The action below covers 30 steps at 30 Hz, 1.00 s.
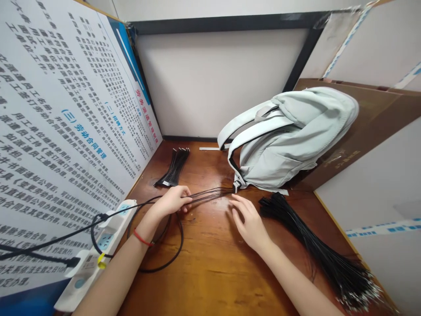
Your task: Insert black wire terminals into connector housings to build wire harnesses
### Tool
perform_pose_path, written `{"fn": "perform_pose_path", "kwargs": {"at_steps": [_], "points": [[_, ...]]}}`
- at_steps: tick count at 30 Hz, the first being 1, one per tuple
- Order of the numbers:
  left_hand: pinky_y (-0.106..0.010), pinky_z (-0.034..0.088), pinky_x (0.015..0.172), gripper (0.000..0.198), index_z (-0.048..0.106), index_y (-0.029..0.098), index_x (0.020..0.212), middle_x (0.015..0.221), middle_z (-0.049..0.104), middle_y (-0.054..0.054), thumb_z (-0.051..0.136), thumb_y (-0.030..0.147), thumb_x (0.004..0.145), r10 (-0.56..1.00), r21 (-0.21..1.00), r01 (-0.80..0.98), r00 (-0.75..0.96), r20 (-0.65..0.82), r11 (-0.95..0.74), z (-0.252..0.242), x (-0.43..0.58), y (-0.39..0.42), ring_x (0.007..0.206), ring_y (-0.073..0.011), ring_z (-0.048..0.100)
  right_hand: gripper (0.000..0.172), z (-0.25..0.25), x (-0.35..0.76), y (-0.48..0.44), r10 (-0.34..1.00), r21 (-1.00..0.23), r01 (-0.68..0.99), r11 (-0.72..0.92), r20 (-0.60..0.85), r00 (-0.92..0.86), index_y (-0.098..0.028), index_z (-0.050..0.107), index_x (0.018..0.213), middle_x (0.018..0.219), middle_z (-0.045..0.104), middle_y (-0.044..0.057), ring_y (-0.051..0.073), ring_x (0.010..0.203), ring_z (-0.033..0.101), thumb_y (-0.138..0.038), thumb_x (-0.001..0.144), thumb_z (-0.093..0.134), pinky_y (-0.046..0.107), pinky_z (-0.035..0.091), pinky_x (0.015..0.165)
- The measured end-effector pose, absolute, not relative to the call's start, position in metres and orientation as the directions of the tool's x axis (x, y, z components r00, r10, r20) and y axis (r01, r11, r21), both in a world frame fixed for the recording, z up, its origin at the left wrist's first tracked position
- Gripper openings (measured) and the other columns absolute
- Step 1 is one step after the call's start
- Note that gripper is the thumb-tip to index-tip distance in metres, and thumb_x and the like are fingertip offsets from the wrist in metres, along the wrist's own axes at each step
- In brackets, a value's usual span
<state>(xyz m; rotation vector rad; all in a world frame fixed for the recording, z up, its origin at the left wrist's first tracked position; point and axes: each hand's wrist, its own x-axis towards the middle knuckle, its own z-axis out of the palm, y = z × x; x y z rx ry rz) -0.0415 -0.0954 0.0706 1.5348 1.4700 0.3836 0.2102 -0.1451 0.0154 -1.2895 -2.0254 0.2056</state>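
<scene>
My left hand (177, 199) is closed on one end of a small bunch of thin black wires (212, 193). The wires stretch to the right across the table, and a dark connector (235, 188) is at their far end, near the backpack strap. Just below that end, my right hand (245, 215) has its fingers apart and grips nothing. To its right lies a long thick bundle of black wires (305, 237) with pale, shiny tips. A shorter black wire bundle (174, 166) with light ends rests beyond my left hand.
A pale green backpack (283, 140) leans against a brown cardboard panel (355, 127) at the back right. On the left, a white power strip (98, 254) carries plugs, with a looped black cable (182, 237) on the wooden table (204, 276). A printed board (66, 109) walls the left side.
</scene>
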Motion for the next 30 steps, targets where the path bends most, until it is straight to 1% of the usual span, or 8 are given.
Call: {"fn": "perform_pose_path", "kwargs": {"at_steps": [2,6,9,11,14,18,22,30], "points": [[-0.024,0.043,0.050,0.020,0.057,0.013,0.085,0.067,0.066,-0.004,0.056,0.028,0.072,0.892,0.814,0.537,0.225,-0.391,0.221,0.077,-0.049,-0.096,0.050,-0.0128,0.059,0.025,0.016,0.210,-0.146,0.844,-0.491,0.721,0.489,0.476,-0.248,-0.018,0.060,0.103,0.116,0.059,0.012,0.022,0.110,0.054,-0.020,0.089,0.039,0.043,0.046,0.094],[-0.022,0.044,0.048,0.032,0.060,0.011,0.090,0.065,0.067,-0.004,0.063,0.033,0.067,0.924,0.837,0.494,0.153,-0.350,0.235,0.093,-0.067,-0.097,0.050,-0.0118,0.059,0.024,0.017,0.210,-0.146,0.844,-0.493,0.720,0.488,0.478,-0.245,-0.018,0.059,0.102,0.114,0.060,0.011,0.021,0.109,0.054,-0.019,0.088,0.040,0.041,0.046,0.094],[-0.022,0.045,0.048,0.038,0.059,0.010,0.098,0.069,0.068,-0.005,0.062,0.034,0.069,0.960,0.854,0.460,0.009,-0.278,0.243,0.099,-0.074,-0.094,0.053,-0.0125,0.061,0.024,0.017,0.210,-0.146,0.845,-0.497,0.720,0.485,0.478,-0.240,-0.018,0.059,0.102,0.113,0.060,0.011,0.021,0.108,0.054,-0.018,0.088,0.040,0.041,0.046,0.093],[-0.021,0.044,0.048,0.038,0.058,0.010,0.102,0.070,0.069,-0.006,0.061,0.032,0.071,0.969,0.869,0.429,-0.077,-0.235,0.245,0.097,-0.073,-0.088,0.053,-0.0124,0.061,0.024,0.018,0.210,-0.147,0.847,-0.500,0.720,0.481,0.475,-0.237,-0.018,0.060,0.101,0.113,0.060,0.011,0.022,0.108,0.055,-0.018,0.088,0.040,0.041,0.046,0.093],[-0.019,0.043,0.046,0.033,0.057,0.010,0.104,0.074,0.069,-0.007,0.056,0.027,0.076,0.970,0.895,0.384,-0.176,-0.168,0.225,0.088,-0.064,-0.074,0.053,-0.0109,0.061,0.024,0.018,0.210,-0.147,0.852,-0.498,0.726,0.474,0.469,-0.235,-0.017,0.060,0.101,0.112,0.060,0.012,0.022,0.108,0.055,-0.017,0.088,0.040,0.040,0.046,0.093],[-0.016,0.043,0.044,0.030,0.055,0.010,0.109,0.084,0.069,-0.010,0.044,0.018,0.082,0.950,0.889,0.395,-0.289,-0.121,0.234,0.068,-0.050,-0.052,0.054,-0.0087,0.061,0.024,0.018,0.211,-0.146,0.851,-0.496,0.730,0.470,0.473,-0.227,-0.017,0.061,0.100,0.111,0.060,0.012,0.022,0.106,0.056,-0.017,0.088,0.040,0.040,0.046,0.092],[-0.016,0.044,0.046,0.030,0.055,0.010,0.110,0.088,0.069,-0.012,0.042,0.019,0.084,0.945,0.868,0.460,-0.326,-0.032,0.188,0.050,-0.043,-0.037,0.060,-0.0108,0.064,0.022,0.017,0.211,-0.146,0.854,-0.504,0.727,0.466,0.472,-0.219,-0.018,0.060,0.098,0.111,0.060,0.012,0.022,0.105,0.056,-0.017,0.088,0.041,0.040,0.047,0.091],[-0.024,0.050,0.064,0.033,0.056,0.008,0.112,0.088,0.069,-0.014,0.041,0.019,0.085,0.919,0.784,0.583,-0.391,0.039,0.215,0.035,-0.031,-0.030,0.070,-0.0155,0.067,0.021,0.016,0.211,-0.146,0.856,-0.520,0.714,0.469,0.466,-0.222,-0.018,0.059,0.098,0.110,0.059,0.012,0.022,0.105,0.055,-0.017,0.088,0.041,0.040,0.046,0.091]]}}
